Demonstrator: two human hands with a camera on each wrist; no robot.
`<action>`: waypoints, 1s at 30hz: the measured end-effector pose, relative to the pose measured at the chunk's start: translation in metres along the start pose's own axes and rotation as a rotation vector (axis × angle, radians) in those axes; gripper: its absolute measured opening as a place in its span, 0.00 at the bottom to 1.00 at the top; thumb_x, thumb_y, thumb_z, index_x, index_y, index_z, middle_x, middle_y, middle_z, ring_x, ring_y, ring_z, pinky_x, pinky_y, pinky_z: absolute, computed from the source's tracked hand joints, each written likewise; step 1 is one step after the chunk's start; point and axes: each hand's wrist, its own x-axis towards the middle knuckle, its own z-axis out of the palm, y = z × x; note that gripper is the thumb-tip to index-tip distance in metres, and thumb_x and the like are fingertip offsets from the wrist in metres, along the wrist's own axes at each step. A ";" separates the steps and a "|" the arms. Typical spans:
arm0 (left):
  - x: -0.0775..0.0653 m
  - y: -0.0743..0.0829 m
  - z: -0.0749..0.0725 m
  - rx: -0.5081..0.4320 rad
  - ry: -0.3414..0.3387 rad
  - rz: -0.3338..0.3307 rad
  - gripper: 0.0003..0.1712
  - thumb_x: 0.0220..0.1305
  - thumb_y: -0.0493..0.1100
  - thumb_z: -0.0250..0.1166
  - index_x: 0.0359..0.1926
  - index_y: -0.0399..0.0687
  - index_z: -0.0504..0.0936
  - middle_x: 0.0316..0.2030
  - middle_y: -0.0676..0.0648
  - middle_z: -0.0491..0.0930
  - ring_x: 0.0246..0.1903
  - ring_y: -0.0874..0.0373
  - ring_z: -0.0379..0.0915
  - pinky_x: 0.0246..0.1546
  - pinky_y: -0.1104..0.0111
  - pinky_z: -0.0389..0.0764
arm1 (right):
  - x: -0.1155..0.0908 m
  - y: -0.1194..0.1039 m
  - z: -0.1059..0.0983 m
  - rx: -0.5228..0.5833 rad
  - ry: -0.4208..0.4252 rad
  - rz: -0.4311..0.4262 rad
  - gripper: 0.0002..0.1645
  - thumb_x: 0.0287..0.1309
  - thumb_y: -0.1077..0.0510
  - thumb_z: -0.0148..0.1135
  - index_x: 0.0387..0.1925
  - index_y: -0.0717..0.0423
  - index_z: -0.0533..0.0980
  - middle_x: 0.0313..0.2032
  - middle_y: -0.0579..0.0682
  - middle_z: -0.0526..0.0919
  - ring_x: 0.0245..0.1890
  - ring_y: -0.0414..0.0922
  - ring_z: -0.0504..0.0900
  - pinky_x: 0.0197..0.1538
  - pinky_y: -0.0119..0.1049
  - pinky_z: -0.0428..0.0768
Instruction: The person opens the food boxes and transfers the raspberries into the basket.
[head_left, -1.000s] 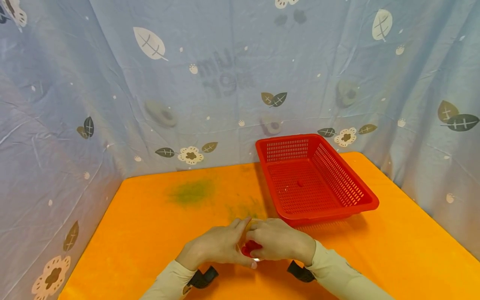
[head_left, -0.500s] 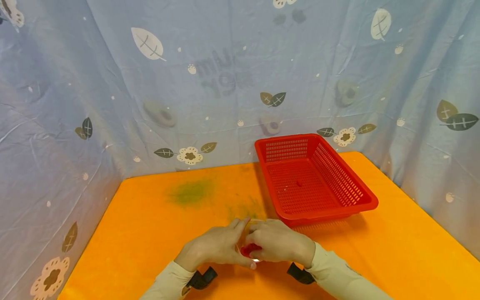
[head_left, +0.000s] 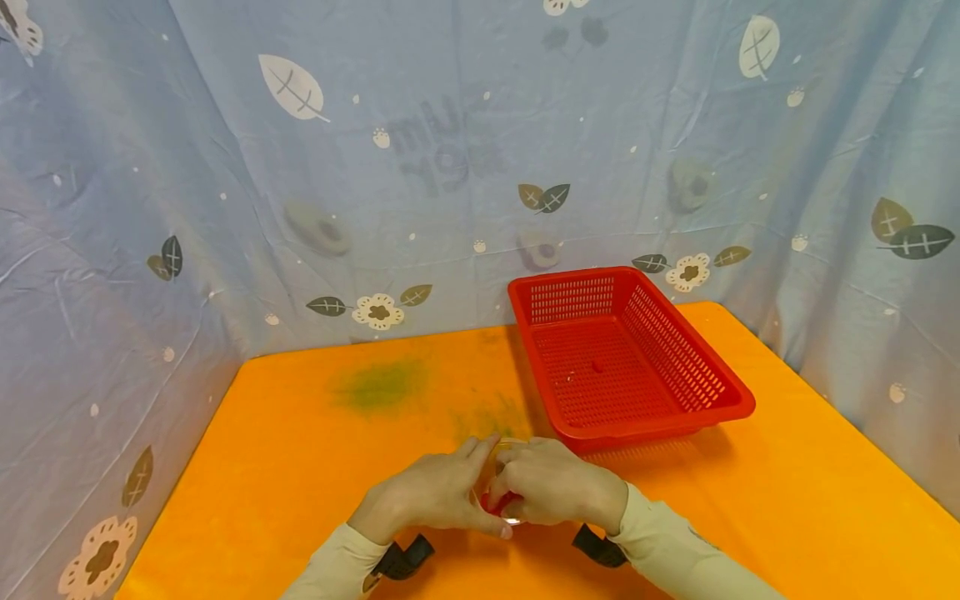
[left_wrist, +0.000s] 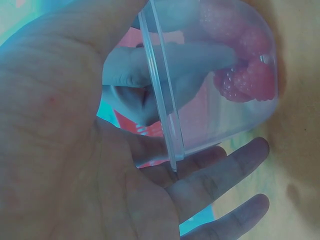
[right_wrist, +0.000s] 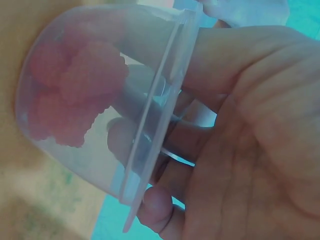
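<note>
A clear plastic tub (left_wrist: 197, 127) with several raspberries (right_wrist: 90, 75) in its bottom stands on the table in front of me. My left hand (head_left: 427, 496) holds the tub from the left, thumb on the near side and fingers spread along the far side. From the right, my right hand (head_left: 558, 483) reaches in over the rim, with thumb and bent fingers down among the raspberries. In both wrist views its fingertips are partly hidden by fruit and cloudy plastic. Whether they pinch a raspberry or only touch it is unclear.
Beyond my right hand sits a red slotted plastic basket (head_left: 637, 431), with a few tiny bits on its floor. The orange tabletop (head_left: 300, 467) has green stains toward the back. A patterned blue curtain (head_left: 435, 167) encloses the back and sides.
The right-hand fingers have shifted slightly inside the tub, covering more of the red fruit in the head view. My left hand and the tub stay in place.
</note>
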 end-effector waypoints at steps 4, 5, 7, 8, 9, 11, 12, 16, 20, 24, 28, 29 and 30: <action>0.000 0.001 0.000 -0.006 0.001 0.004 0.70 0.49 0.78 0.69 0.81 0.49 0.48 0.68 0.47 0.69 0.27 0.68 0.72 0.37 0.72 0.78 | 0.000 0.000 -0.001 -0.011 -0.008 -0.024 0.06 0.54 0.46 0.75 0.35 0.26 0.87 0.34 0.30 0.79 0.36 0.29 0.74 0.39 0.23 0.69; 0.000 0.001 0.000 -0.006 0.001 0.005 0.70 0.49 0.78 0.69 0.81 0.50 0.48 0.68 0.47 0.69 0.27 0.68 0.72 0.37 0.72 0.78 | 0.000 0.000 -0.001 0.003 -0.014 -0.029 0.06 0.55 0.46 0.74 0.35 0.27 0.87 0.33 0.30 0.79 0.35 0.29 0.73 0.39 0.23 0.69; 0.000 0.002 0.000 -0.012 0.001 0.006 0.70 0.49 0.78 0.70 0.81 0.50 0.48 0.68 0.47 0.69 0.27 0.68 0.72 0.36 0.73 0.78 | 0.001 0.000 -0.002 0.047 -0.032 -0.030 0.06 0.56 0.48 0.74 0.34 0.28 0.87 0.32 0.30 0.78 0.34 0.29 0.71 0.39 0.23 0.70; -0.001 0.002 0.000 -0.014 0.000 0.006 0.70 0.49 0.78 0.70 0.81 0.51 0.48 0.68 0.47 0.69 0.27 0.68 0.72 0.36 0.73 0.78 | 0.001 0.000 -0.003 0.076 -0.044 -0.025 0.06 0.56 0.49 0.74 0.34 0.30 0.88 0.31 0.30 0.78 0.33 0.30 0.70 0.39 0.23 0.70; -0.001 0.002 0.000 -0.016 0.000 0.007 0.70 0.49 0.77 0.70 0.81 0.51 0.47 0.67 0.47 0.69 0.26 0.68 0.72 0.36 0.73 0.78 | 0.001 0.000 -0.003 0.104 -0.057 -0.017 0.06 0.57 0.50 0.73 0.34 0.30 0.88 0.32 0.31 0.77 0.34 0.30 0.69 0.39 0.23 0.71; -0.001 0.002 0.000 -0.012 0.002 0.011 0.70 0.49 0.77 0.70 0.81 0.51 0.48 0.67 0.47 0.70 0.27 0.68 0.71 0.36 0.73 0.78 | 0.001 -0.001 -0.004 0.157 -0.081 0.006 0.06 0.58 0.52 0.73 0.35 0.32 0.87 0.33 0.32 0.77 0.35 0.30 0.69 0.38 0.24 0.72; -0.001 0.002 0.000 -0.012 0.001 0.013 0.70 0.49 0.77 0.70 0.81 0.51 0.48 0.66 0.47 0.70 0.27 0.68 0.71 0.36 0.73 0.78 | 0.000 -0.001 -0.004 0.175 -0.090 0.020 0.06 0.59 0.52 0.72 0.35 0.32 0.87 0.34 0.32 0.77 0.37 0.30 0.69 0.38 0.25 0.72; -0.001 0.001 0.000 0.000 0.009 0.022 0.69 0.49 0.77 0.69 0.81 0.50 0.49 0.65 0.48 0.71 0.29 0.68 0.72 0.38 0.72 0.78 | 0.000 -0.002 -0.003 0.199 -0.107 0.044 0.07 0.60 0.53 0.71 0.36 0.33 0.86 0.38 0.33 0.78 0.43 0.32 0.72 0.44 0.30 0.77; -0.001 0.000 0.001 0.016 0.022 0.024 0.70 0.49 0.79 0.69 0.81 0.49 0.50 0.67 0.47 0.70 0.32 0.66 0.74 0.42 0.70 0.80 | 0.001 -0.002 -0.002 0.201 -0.111 0.037 0.07 0.60 0.55 0.71 0.35 0.34 0.86 0.40 0.33 0.79 0.46 0.33 0.74 0.47 0.32 0.78; -0.001 0.000 0.001 0.022 0.021 0.021 0.70 0.49 0.79 0.69 0.81 0.48 0.50 0.69 0.46 0.69 0.34 0.66 0.75 0.44 0.69 0.81 | 0.002 -0.002 0.000 0.209 -0.108 0.030 0.07 0.60 0.57 0.71 0.34 0.38 0.86 0.39 0.33 0.80 0.41 0.29 0.75 0.42 0.27 0.77; 0.000 0.000 0.001 0.006 0.013 0.020 0.69 0.49 0.78 0.69 0.81 0.49 0.49 0.68 0.47 0.70 0.32 0.67 0.73 0.42 0.70 0.80 | 0.002 -0.002 0.000 0.211 -0.095 0.041 0.05 0.60 0.57 0.71 0.35 0.40 0.86 0.36 0.33 0.81 0.38 0.28 0.74 0.41 0.24 0.77; 0.000 0.000 0.001 0.004 0.013 0.020 0.69 0.49 0.78 0.69 0.81 0.50 0.49 0.67 0.48 0.70 0.32 0.68 0.73 0.42 0.70 0.80 | 0.003 -0.002 0.000 0.216 -0.094 0.046 0.04 0.60 0.56 0.72 0.34 0.41 0.86 0.35 0.32 0.81 0.37 0.28 0.74 0.41 0.24 0.77; 0.000 0.000 0.001 0.000 0.012 0.020 0.69 0.49 0.78 0.69 0.81 0.50 0.49 0.66 0.48 0.70 0.31 0.68 0.72 0.42 0.70 0.80 | 0.003 -0.001 -0.001 0.224 -0.092 0.052 0.04 0.60 0.56 0.72 0.34 0.41 0.86 0.33 0.31 0.81 0.35 0.28 0.74 0.40 0.24 0.76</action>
